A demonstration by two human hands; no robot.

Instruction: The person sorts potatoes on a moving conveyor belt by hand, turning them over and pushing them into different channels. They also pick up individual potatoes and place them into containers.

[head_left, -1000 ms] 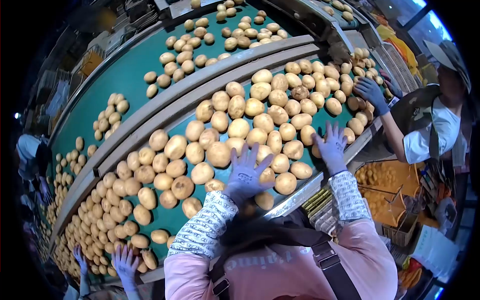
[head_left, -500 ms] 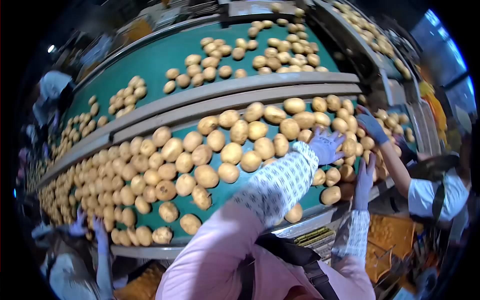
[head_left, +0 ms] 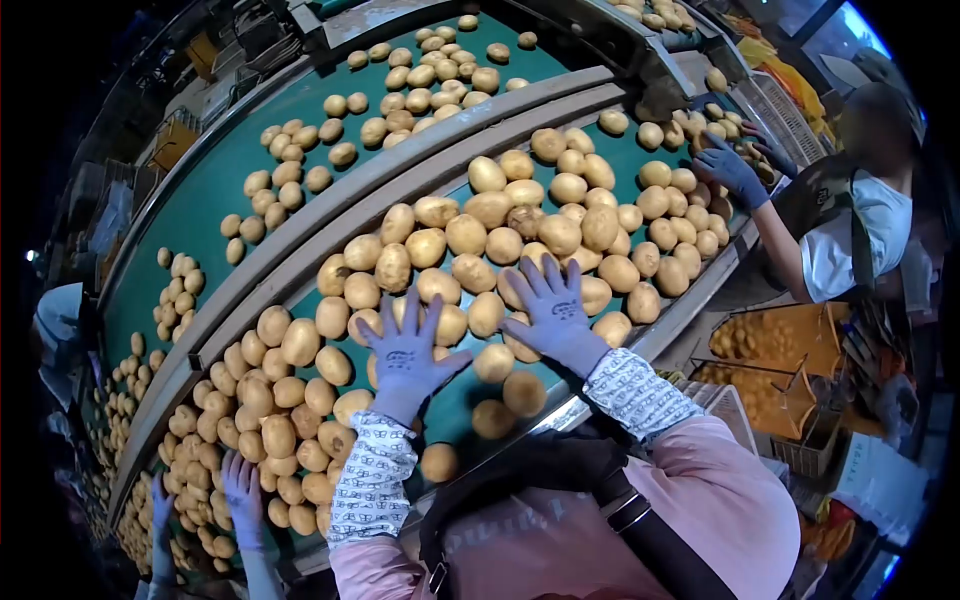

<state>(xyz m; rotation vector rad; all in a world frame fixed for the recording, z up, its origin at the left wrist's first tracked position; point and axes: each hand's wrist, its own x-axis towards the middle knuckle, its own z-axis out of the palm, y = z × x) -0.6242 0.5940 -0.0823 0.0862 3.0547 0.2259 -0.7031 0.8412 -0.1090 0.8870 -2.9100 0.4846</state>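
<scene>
My left hand (head_left: pixel 402 362), in a purple-grey glove, lies palm down with spread fingers over potatoes on the green conveyor belt (head_left: pixel 455 410). To its right my right hand (head_left: pixel 556 318), gloved alike, rests with its fingers stretched across more potatoes. Neither hand grasps anything. Between and beyond them is a dense layer of potatoes (head_left: pixel 466 234). A few loose potatoes (head_left: pixel 525 393) lie close to my side of the belt, below my hands.
A grey divider rail (head_left: pixel 400 165) separates this belt from a second potato-covered belt (head_left: pixel 225 190). At right, a co-worker's gloved hand (head_left: pixel 732 170) touches potatoes; another person's hands (head_left: pixel 242 495) are at lower left. Orange sacks of potatoes (head_left: pixel 775 335) stand below the belt's edge.
The view has turned. Both my hands now appear farther left, side by side with fingers spread; before, my left arm reached across the belt. Potatoes have shifted around them.
</scene>
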